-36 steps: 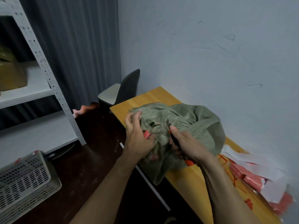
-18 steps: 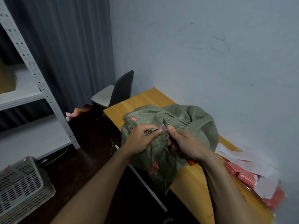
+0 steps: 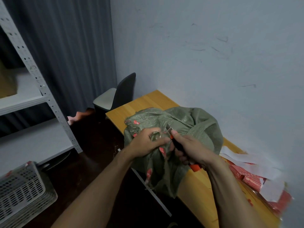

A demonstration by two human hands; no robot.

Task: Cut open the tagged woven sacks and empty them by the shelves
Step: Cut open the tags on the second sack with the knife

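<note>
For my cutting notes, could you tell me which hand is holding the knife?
The right hand grips the orange-and-black knife; the left hand holds no tool and only pinches the bunched neck of the green sack.

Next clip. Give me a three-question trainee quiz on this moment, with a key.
1. True or false: the green sack lies on the floor.
2. Which hand holds the knife? A. left B. right
3. What does the left hand grip?
Key: 1 false, it rests on the wooden table; 2 B, the right hand; 3 the sack's bunched neck.
</note>
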